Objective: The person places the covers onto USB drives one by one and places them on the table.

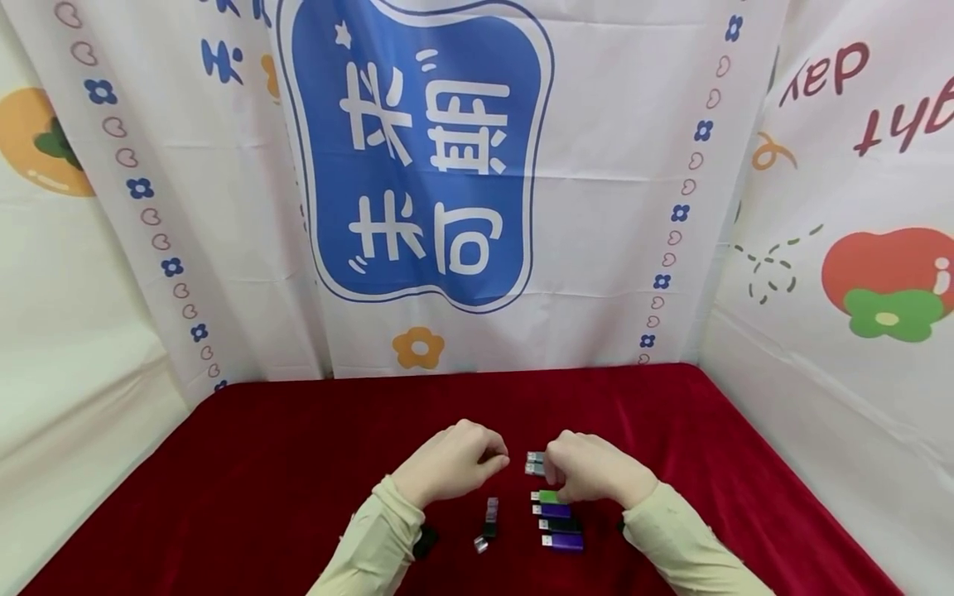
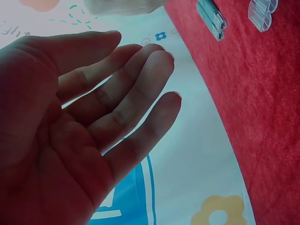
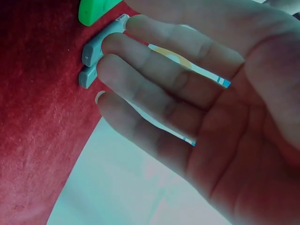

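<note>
My left hand (image 1: 458, 463) hovers over the red cloth, left of the USB sticks. Its fingers (image 2: 157, 70) are loosely bent with nothing in them. My right hand (image 1: 592, 469) is over the far end of the stick row, fingers (image 3: 136, 89) slightly bent and holding nothing. Beside its fingertips lie two grey USB sticks (image 3: 96, 49), partly covered; whether they are touched I cannot tell. A green USB stick (image 1: 547, 497) lies just under the right thumb side. Nearer lie a purple stick (image 1: 553, 511), a black stick (image 1: 561, 526) and another purple stick (image 1: 564, 542).
Left of the sticks stands a short line of clear caps (image 1: 492, 505), also in the left wrist view as clear caps (image 2: 262, 14). A silvery piece (image 1: 480, 545) lies at its near end. Red velvet cloth (image 1: 298, 463) covers the table; printed curtains (image 1: 611, 207) hang around it.
</note>
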`<state>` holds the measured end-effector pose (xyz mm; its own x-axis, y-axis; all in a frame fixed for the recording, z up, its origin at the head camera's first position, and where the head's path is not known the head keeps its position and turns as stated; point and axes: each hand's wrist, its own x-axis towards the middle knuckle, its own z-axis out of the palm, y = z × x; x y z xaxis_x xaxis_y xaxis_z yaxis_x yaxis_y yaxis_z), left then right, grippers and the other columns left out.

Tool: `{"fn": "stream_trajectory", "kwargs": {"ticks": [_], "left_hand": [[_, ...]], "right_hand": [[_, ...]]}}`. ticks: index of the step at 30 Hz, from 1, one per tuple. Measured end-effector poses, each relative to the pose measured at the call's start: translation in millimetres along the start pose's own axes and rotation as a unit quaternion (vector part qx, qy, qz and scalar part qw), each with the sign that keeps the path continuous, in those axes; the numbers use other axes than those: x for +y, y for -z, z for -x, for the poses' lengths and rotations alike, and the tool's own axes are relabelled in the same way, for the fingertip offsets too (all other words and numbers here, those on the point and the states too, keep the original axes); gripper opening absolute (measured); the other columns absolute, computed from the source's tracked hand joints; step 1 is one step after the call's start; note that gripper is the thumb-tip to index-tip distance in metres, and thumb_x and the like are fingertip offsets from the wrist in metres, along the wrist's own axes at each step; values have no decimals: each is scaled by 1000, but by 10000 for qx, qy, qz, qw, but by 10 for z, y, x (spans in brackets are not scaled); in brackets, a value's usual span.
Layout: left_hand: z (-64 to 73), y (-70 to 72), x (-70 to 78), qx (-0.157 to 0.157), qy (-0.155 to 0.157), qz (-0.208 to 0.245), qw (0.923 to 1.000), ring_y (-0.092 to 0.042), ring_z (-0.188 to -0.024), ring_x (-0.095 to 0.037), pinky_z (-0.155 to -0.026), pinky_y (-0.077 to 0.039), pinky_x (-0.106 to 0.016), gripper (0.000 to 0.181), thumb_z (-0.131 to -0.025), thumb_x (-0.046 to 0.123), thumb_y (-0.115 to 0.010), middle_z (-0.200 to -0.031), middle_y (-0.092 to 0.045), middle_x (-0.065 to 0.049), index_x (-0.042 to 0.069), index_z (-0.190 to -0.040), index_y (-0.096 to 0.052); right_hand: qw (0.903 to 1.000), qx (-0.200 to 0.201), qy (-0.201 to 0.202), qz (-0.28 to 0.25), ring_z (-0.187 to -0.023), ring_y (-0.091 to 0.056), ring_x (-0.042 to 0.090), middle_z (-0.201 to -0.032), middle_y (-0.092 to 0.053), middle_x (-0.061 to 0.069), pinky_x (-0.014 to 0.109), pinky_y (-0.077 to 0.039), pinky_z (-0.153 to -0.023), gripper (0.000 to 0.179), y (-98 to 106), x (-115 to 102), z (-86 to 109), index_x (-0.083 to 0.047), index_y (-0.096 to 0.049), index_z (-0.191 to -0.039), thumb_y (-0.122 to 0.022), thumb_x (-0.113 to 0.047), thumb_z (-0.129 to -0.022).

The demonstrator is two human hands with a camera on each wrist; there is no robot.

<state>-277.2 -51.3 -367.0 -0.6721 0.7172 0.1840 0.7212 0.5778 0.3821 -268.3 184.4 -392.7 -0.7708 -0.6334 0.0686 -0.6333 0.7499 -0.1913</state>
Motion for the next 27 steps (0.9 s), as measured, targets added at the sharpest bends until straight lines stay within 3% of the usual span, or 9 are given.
{"fn": "stream_trajectory", "kwargs": {"ticks": [7,16,27], "left_hand": [[0,-1,-12,53,-37,-32,10000,-57,-70,1,-65,-50,-20,10,-95,16,-67,-87,-67,11,13,-96,-76],[-8,-5,-16,8,-10,-6,10000,-57,-70,2,-66,-50,-20,11,-96,16,-66,-87,-68,11,13,-97,-77],[3,-13,-11,-60,12,24,10000,-56,-68,1,-65,-50,-20,11,-96,16,-66,-86,-67,11,13,-97,-76]], "right_hand": [[9993,39,194,317,-53,-41,2,-61,-48,-13,22,-40,-49,28,-42,-19,-29,-18,-62,-63,-86,-7,-70],[9986,77,341,404,-50,-18,3,-54,-14,-14,21,-20,-44,51,-84,-14,-33,-22,-38,-53,-81,0,-69],[9987,92,360,340,-50,-17,4,-54,-15,-14,21,-19,-44,50,-82,-24,-31,-20,-39,-53,-81,1,-70]]}}
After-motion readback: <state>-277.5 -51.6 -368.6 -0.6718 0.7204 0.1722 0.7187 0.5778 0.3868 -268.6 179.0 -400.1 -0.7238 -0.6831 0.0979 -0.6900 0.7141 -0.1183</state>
